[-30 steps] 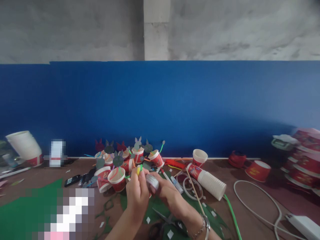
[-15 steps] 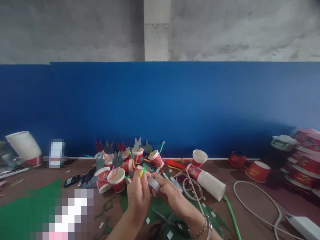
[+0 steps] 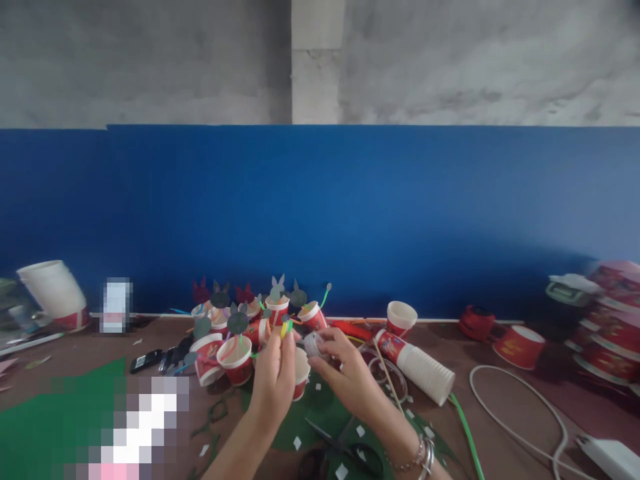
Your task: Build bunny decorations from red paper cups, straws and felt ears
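Observation:
My left hand (image 3: 275, 380) is raised over the table, fingers pinched on a yellow and green pipe cleaner (image 3: 285, 328). My right hand (image 3: 345, 373) is closed on a small roll of clear tape (image 3: 314, 345) just to the right of it. Below and between the two hands stands a red and white paper cup (image 3: 301, 375). Behind them is a cluster of decorated cups (image 3: 240, 320) with paper bunny ears and pipe cleaners. A bracelet sits on my right wrist.
A stack of paper cups (image 3: 417, 363) lies on its side at the right, one upright cup (image 3: 401, 317) behind it. Scissors (image 3: 340, 447) lie on green felt (image 3: 60, 413) near me. A white cable (image 3: 525, 427), a wooden stick (image 3: 387, 377) and more cups (image 3: 610, 333) are at the right.
Both hands have risen a little. My right hand moved up and right with the tape roll, which uncovered the cup beneath the hands.

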The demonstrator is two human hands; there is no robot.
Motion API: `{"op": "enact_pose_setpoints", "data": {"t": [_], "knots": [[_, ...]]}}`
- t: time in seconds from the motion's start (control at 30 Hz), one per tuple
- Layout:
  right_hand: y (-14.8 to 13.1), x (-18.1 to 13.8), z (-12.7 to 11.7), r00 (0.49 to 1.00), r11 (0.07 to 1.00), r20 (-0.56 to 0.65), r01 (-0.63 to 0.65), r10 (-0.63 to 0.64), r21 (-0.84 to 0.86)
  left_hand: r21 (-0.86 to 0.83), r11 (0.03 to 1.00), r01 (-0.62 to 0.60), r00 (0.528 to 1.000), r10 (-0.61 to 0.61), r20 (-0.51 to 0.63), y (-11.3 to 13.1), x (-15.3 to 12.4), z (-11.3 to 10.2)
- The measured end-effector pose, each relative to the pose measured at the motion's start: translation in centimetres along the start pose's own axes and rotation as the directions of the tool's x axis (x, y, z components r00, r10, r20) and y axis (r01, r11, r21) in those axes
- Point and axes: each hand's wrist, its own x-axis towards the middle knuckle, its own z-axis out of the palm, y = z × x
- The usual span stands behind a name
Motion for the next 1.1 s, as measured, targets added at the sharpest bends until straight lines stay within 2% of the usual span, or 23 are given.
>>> {"op": "enact_pose_setpoints", "data": {"t": [0.1,0.33,0.63,0.87,1.0,1.1], "knots": [[0.2,0.1,-0.2,1.000,0.998,-0.022,-0.023,0.022,-0.052,0.022,0.999,-0.038,0.991,0.035,0.131,0.8,-0.1,-0.2],[0.1,0.1,-0.9,1.000,0.999,0.008,-0.005,0.005,-0.037,-0.058,0.992,0.107,0.955,-0.087,0.284,1.7,0.3,-0.6],[-0.1,0.0,-1.0,0.999,0.994,0.015,0.037,-0.036,-0.107,-0.010,0.998,0.066,0.954,-0.060,0.293,0.7,0.3,-0.6],[-0.3,0.1,-1.6,0.995,0.930,-0.074,-0.095,0.073,-0.354,-0.105,0.987,0.126,0.953,-0.091,0.289,0.2,-0.1,-0.1],[-0.7,0.0,-1.6,0.997,0.957,-0.059,0.024,-0.043,-0.288,-0.226,0.948,0.224,0.924,-0.133,0.358,0.9,0.2,-0.3],[-1.0,-0.2,-1.2,0.997,0.984,-0.061,0.036,-0.048,-0.176,-0.308,0.898,0.315,0.894,-0.172,0.415,1.2,0.4,-0.4]]}}
